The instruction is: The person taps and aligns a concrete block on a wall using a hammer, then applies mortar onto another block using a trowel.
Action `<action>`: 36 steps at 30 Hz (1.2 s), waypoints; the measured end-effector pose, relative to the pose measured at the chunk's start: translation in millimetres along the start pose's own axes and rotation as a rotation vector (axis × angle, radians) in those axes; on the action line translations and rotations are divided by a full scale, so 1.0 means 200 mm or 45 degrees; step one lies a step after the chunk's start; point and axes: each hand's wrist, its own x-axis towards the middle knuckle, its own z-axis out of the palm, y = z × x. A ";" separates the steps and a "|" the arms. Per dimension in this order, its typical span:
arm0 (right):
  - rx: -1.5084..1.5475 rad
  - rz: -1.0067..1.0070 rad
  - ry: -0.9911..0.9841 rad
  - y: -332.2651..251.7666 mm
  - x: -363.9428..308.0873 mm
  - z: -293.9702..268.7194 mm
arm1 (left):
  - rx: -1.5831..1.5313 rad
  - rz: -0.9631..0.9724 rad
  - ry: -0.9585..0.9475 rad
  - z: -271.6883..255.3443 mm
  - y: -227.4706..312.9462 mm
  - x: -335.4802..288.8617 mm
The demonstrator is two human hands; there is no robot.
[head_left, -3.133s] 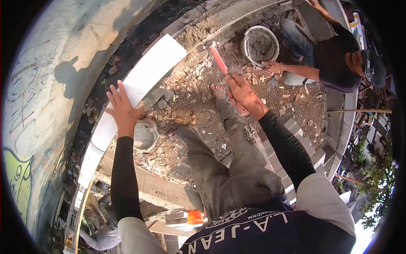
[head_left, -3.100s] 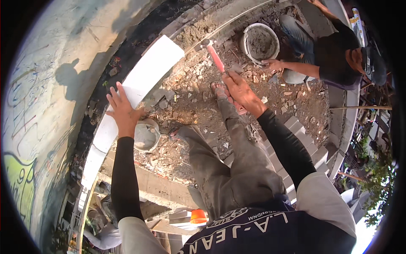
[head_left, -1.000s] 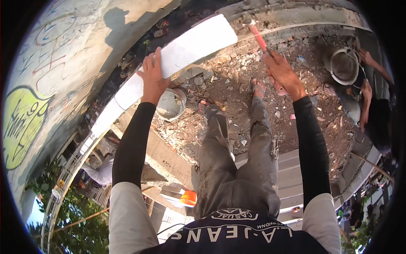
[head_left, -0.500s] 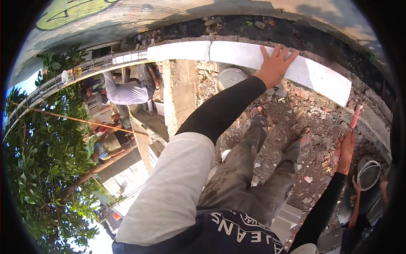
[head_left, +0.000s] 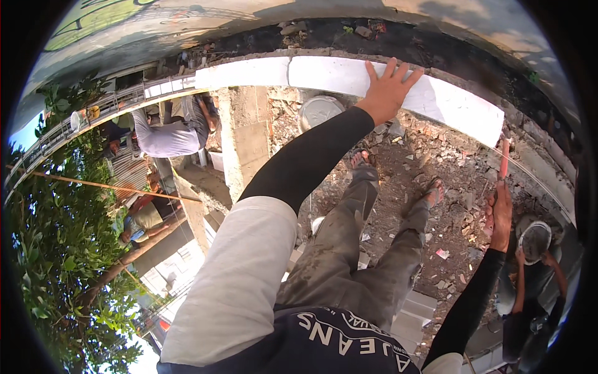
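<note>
Left hand (head_left: 387, 93) lies flat, fingers spread, on the white block (head_left: 398, 93), whose long axis runs sideways under the palm. Right hand (head_left: 500, 215) grips what looks like a red-handled tool (head_left: 504, 159), pointing away from it.

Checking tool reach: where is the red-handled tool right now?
In the head view, far right, the red-handled tool is gripped in the right hand, just below the white block wall.

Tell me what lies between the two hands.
In the head view, rubble-strewn ground and the person's sandalled feet lie between the left hand on the white blocks and the right hand holding a red-handled tool.
</note>
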 end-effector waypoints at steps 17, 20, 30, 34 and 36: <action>0.094 0.040 -0.173 -0.04 0.02 0.01 | 0.059 -0.018 0.031 0.03 0.01 -0.01; 0.072 0.034 -0.197 -0.06 0.00 0.04 | -0.002 0.001 0.074 0.03 0.00 -0.01; 0.108 -0.100 0.346 0.40 -0.55 0.14 | -0.100 -0.099 0.198 0.01 -0.23 -0.31; -0.561 -0.074 0.354 0.67 -0.86 0.09 | -0.310 -0.723 0.603 0.01 -0.81 -0.65; -0.928 -0.435 0.222 0.71 -0.96 0.17 | -0.317 -1.096 0.515 0.01 -1.11 -0.74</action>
